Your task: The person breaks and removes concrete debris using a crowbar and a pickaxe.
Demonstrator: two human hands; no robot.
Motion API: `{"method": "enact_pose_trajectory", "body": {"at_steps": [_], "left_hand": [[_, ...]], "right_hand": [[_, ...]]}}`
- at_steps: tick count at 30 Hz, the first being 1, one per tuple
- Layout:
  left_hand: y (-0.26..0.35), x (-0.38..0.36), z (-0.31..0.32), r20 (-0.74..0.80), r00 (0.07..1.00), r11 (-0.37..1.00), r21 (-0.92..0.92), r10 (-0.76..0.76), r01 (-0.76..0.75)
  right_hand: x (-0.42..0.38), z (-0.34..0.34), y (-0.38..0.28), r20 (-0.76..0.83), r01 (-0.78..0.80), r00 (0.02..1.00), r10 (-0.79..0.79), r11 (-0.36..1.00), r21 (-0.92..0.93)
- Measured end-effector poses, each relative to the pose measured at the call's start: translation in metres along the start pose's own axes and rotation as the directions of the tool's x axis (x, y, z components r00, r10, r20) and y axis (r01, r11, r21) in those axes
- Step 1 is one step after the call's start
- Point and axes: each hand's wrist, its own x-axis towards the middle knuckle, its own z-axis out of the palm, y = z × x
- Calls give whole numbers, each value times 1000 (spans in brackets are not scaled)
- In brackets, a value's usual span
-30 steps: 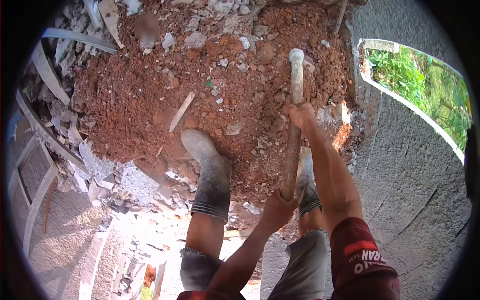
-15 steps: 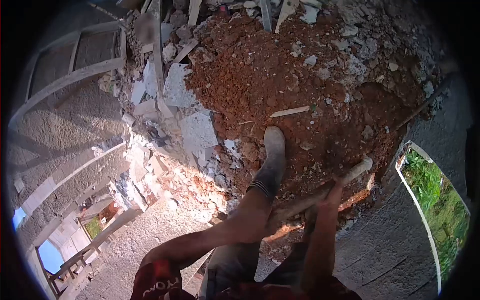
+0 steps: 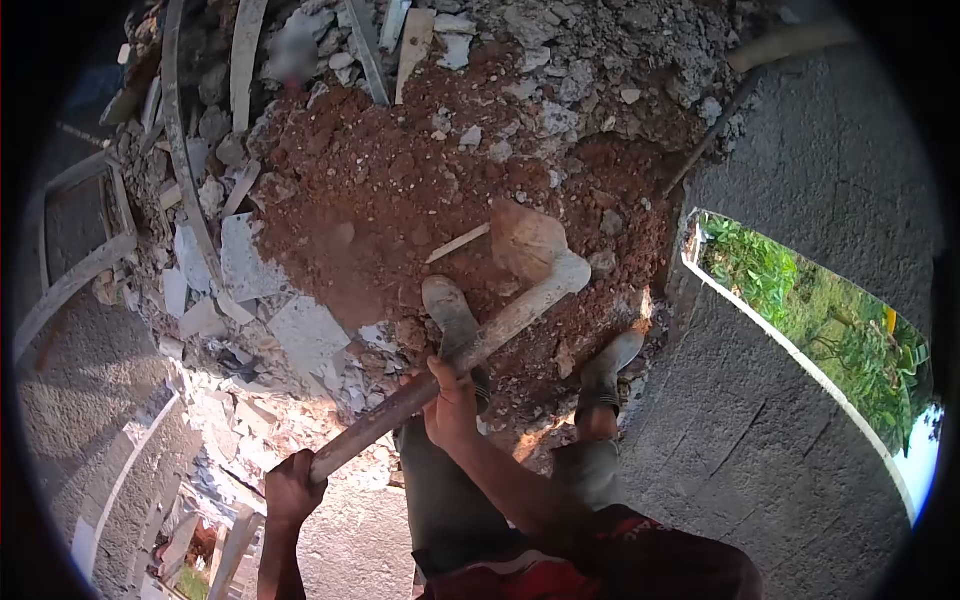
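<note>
Both my hands are closed around the long wooden handle of a hoe (image 3: 500, 325). Near its butt end, at the lower left, my left hand (image 3: 295, 487) is wrapped round the wood. Farther up, about mid-handle, my right hand (image 3: 450, 408) grips it. The hoe's broad, soil-covered blade (image 3: 527, 242) is at the far end, over the reddish soil (image 3: 390, 190). Beside the blade lies a thin strip of wood (image 3: 458, 243). The handle passes across my left boot (image 3: 447, 305) in this view; my right boot (image 3: 612, 360) stands to the right.
Broken concrete slabs (image 3: 308, 335) and loose wooden boards (image 3: 245, 60) lie on the left and at the back. Rubble (image 3: 590, 70) covers the far ground. On the right rises a rough grey wall (image 3: 770, 430) with an opening onto green plants (image 3: 830, 310).
The hoe has swung into clearer view, its blade now showing over the soil. My left hand has moved left to the butt end. My view has shifted right, and my right boot now shows.
</note>
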Motion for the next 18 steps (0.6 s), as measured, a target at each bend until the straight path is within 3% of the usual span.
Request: {"method": "enact_pose_trajectory", "body": {"at_steps": [3,4,6,7,10,12,16,18], "left_hand": [[94,78,93,-83,994,979,-184,73,-87],[134,103,122,-65,995,969,-233,72,-85],[211,159,191,167,986,933,-350,-29,87],[245,184,234,123,992,868,-494,14,49],[341,257,304,300,947,672,-725,114,149],[388,298,383,267,937,437,-888,226,147],[449,356,436,192,968,334,-934,160,130],[466,382,459,267,952,326,-923,150,207]], "right_hand": [[60,-32,-116,-24,207,977,-214,964,-166],[86,-48,-153,-97,289,942,-322,921,-261],[136,-83,-229,-72,401,878,-473,811,-427],[153,-96,-264,-58,410,864,-501,764,-498],[211,-151,-349,86,524,773,-629,556,-645],[242,-178,-389,108,515,772,-627,515,-685],[306,-205,-439,127,495,743,-657,412,-765],[348,-213,-469,31,360,826,-563,483,-798]]}}
